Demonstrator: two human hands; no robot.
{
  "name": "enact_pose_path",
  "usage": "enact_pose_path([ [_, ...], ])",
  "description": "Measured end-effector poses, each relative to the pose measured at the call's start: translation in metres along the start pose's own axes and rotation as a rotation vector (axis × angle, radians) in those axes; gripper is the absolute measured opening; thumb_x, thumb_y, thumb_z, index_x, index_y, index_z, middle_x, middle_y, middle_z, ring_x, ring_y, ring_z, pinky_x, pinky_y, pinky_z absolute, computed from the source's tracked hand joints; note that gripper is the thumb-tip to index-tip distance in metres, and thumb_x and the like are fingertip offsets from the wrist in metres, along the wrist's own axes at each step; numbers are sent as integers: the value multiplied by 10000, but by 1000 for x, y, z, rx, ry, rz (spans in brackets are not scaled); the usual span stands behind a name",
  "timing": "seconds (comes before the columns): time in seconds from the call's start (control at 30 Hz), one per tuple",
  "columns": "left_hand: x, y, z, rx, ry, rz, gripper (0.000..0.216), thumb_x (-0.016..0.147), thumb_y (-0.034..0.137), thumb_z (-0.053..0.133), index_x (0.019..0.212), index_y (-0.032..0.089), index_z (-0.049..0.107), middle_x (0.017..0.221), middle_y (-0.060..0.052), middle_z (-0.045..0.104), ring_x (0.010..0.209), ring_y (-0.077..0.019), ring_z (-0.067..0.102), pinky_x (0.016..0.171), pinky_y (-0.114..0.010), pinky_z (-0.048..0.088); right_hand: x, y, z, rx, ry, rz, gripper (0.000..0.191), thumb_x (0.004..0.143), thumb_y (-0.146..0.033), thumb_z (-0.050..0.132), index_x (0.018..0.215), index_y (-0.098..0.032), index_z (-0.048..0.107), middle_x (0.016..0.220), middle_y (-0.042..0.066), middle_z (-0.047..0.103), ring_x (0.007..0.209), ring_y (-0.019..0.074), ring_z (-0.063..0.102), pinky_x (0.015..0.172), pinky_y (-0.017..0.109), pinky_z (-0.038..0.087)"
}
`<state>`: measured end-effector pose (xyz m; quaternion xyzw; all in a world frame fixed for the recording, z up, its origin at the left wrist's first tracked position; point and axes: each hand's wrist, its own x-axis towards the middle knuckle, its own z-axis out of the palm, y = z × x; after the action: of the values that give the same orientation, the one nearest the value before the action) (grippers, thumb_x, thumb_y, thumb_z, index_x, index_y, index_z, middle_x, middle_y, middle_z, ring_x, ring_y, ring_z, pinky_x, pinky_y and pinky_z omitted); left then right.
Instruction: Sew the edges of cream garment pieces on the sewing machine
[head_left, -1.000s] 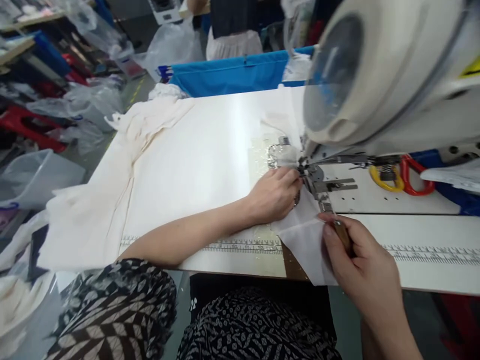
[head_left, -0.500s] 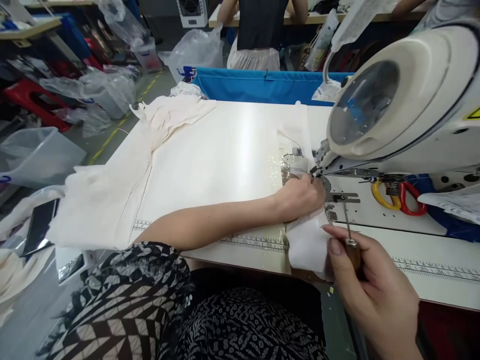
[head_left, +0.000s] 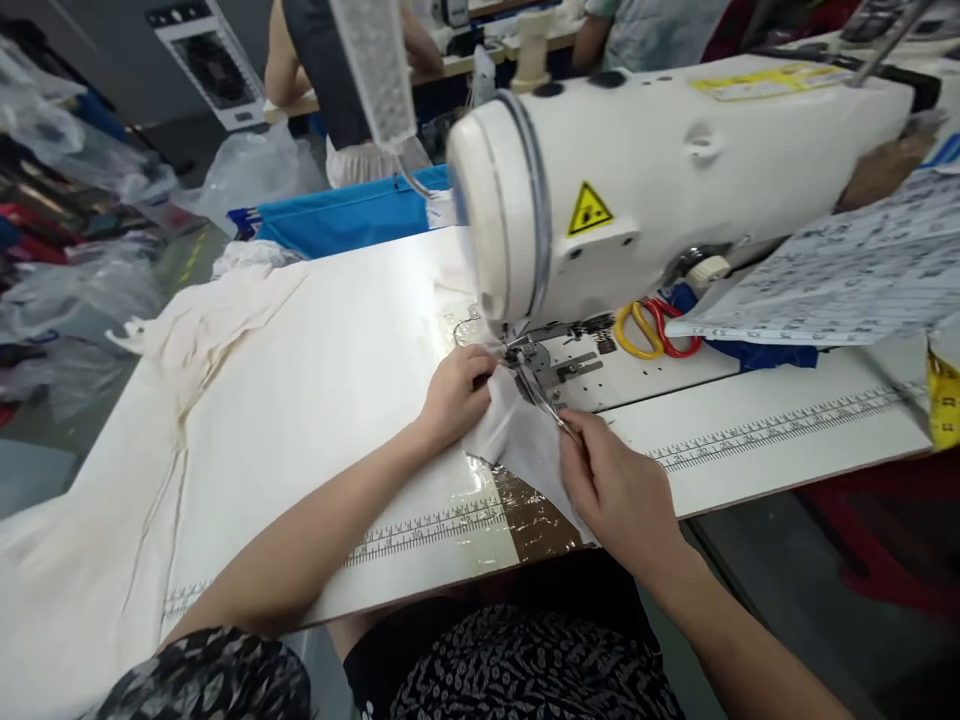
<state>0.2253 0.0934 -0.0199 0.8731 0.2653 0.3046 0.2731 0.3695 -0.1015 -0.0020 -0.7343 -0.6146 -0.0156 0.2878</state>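
Note:
Beside the presser foot of the sewing machine (head_left: 600,200), my left hand (head_left: 457,395) is closed on a piece of white fabric (head_left: 514,430), its fingertips pressed on the upper left edge. The cloth lies partly under the needle area and hangs toward the table's front edge. My right hand (head_left: 611,485) is closed round an awl (head_left: 551,408); its thin metal shaft points up and left to the presser foot, and the handle is hidden in the palm. That hand also touches the fabric's right side.
Scissors with yellow and red handles (head_left: 651,328) lie under the machine arm. Printed sheets (head_left: 832,270) hang at the right, near a yellow tape measure (head_left: 943,395). Cream fabric (head_left: 202,350) covers the table's left side. Beyond the blue cloth (head_left: 345,215) sits a person (head_left: 322,75).
The view has swung to the right. My right hand has moved up to the presser foot, tilting the awl toward it. My left hand remains at the fabric, now on its left edge.

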Motion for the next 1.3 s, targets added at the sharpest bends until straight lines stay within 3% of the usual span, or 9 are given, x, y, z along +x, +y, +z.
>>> enact_pose_path([
  [0.1, -1, 6, -5, -50, 0, -39, 144, 899, 116, 597, 839, 193, 703, 996, -62, 706, 960, -229, 636, 865, -395, 541, 7, -5, 8, -62, 101, -94, 268, 1051, -232, 441, 1194, -135, 645, 1002, 58, 788, 722, 152, 723, 546, 258, 423],
  [0.37, -1, 16, -12, -115, -3, -90, 138, 889, 148, 608, 857, 213, 725, 997, -38, 722, 968, -215, 653, 877, -370, 526, 15, -8, 7, -102, 164, -123, 279, 1047, -205, 438, 1127, -128, 694, 859, 15, 782, 616, 127, 685, 492, 273, 384],
  [0.93, 0, 19, -14, -107, -15, -98, 120, 890, 190, 610, 839, 218, 716, 1003, -37, 717, 953, -214, 649, 880, -378, 537, 17, -11, 11, -106, 148, -113, 309, 1066, -213, 407, 1146, -142, 696, 890, 21, 784, 630, 119, 671, 483, 264, 346],
  [1.3, 3, 17, -13, -116, -18, -126, 165, 901, 345, 638, 808, 218, 687, 951, -43, 713, 926, -217, 636, 831, -364, 506, 14, -11, 14, -108, 140, -118, 297, 1075, -220, 407, 1191, -128, 664, 935, 56, 788, 631, 115, 667, 514, 269, 371],
])
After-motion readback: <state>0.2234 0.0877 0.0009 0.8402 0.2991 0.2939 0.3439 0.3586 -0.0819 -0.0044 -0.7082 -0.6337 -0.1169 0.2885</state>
